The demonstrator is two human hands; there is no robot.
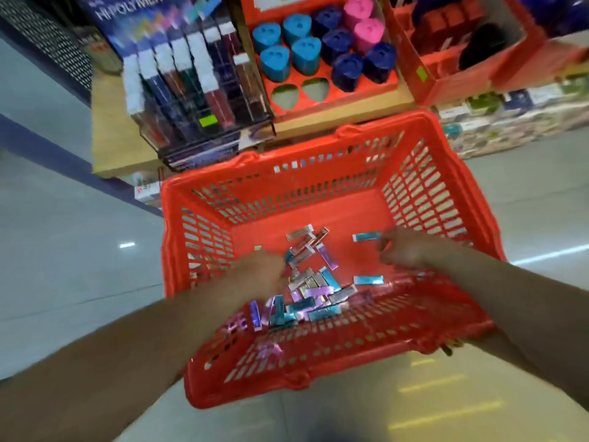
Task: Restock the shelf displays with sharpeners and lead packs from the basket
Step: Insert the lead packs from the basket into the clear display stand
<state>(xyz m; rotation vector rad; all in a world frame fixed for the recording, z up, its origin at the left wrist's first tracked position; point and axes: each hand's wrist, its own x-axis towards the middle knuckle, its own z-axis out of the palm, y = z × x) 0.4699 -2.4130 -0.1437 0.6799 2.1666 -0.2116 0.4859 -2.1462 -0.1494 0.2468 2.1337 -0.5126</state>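
Red basket [287,189] holds scattered lead packs [312,288].

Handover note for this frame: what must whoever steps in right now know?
Left hand: in the red basket, at the lead packs; grip unclear.
Right hand: next to a teal lead pack; grip unclear.
Done: sharpener tray mostly full, two front slots empty.
Left: many packs to move to the lead display; the basket shows packs only.
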